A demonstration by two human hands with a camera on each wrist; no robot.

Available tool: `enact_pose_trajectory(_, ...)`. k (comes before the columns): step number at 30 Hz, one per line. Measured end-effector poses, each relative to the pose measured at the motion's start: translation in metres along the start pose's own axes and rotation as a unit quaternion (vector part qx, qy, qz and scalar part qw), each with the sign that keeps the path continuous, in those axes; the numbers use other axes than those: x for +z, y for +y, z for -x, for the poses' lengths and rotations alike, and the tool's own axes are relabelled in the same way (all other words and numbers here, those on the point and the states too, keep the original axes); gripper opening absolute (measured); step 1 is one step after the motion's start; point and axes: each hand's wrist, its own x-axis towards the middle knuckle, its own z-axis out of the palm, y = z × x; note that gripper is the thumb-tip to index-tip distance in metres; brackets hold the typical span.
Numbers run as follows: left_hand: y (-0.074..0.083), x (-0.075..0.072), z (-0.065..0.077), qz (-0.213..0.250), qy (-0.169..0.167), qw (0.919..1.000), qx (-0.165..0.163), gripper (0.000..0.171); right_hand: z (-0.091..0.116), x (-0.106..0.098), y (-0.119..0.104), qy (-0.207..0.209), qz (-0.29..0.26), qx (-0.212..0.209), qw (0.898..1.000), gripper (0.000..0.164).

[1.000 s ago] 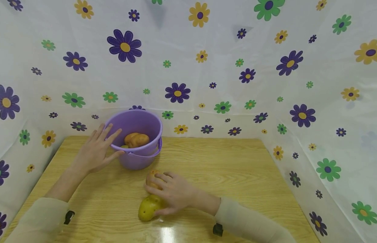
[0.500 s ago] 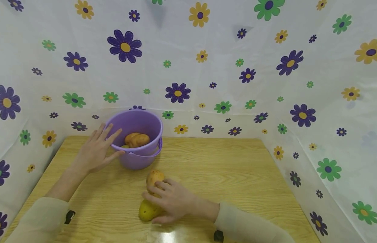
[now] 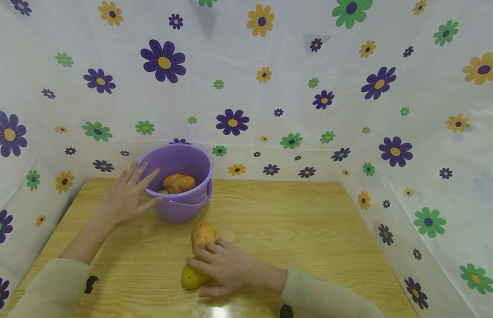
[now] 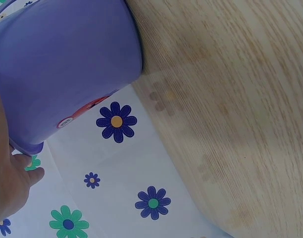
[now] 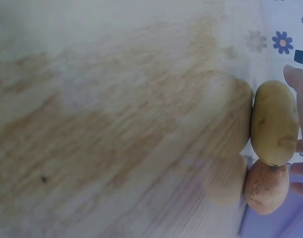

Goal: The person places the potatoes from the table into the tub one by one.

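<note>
My left hand rests against the left side of the purple bucket, fingers spread along its rim. In the left wrist view, the bucket's wall fills the upper left, with part of the hand beside it. Inside the bucket lie brown potatoes and a bit of something yellow-green. My right hand lies over a yellow-green potato, its fingers loosely spread and hiding part of it. A brown potato sits just beyond, near the fingertips. Both potatoes show at the right wrist view's right edge.
The wooden table extends to the right of the bucket and potatoes. A white flower-printed sheet stands behind the table and along both sides. The bucket's handle hangs down at its front.
My right hand has slid toward me, off the brown potato and further over the yellow-green one, so more of the brown potato shows. The left hand and bucket have stayed put.
</note>
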Motion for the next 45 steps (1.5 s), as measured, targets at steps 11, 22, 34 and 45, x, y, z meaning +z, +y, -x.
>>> enact_pose_trajectory(11, 0.0006, 0.0003, 0.0008, -0.001, -0.001, 1.0, -0.002, 0.084, -0.0003, 0.004, -0.005, -0.013, 0.001, -0.004, 1.0, 0.084)
enact_pose_trajectory(22, 0.0011, 0.0003, 0.0013, 0.001, 0.003, 1.0, 0.0, 0.083, -0.0018, 0.0046, -0.0059, -0.014, -0.002, 0.0, 1.0, 0.081)
enact_pose_trajectory(34, 0.0008, 0.0005, 0.0008, -0.003, 0.002, 1.0, 0.0, 0.082, -0.0029, 0.0055, -0.007, -0.016, -0.018, 0.006, 1.0, 0.076)
enact_pose_trajectory(45, 0.0014, -0.0009, 0.001, 0.004, 0.008, 1.0, 0.004, 0.082, -0.0044, 0.005, -0.0086, -0.007, -0.034, 0.002, 0.999, 0.064)
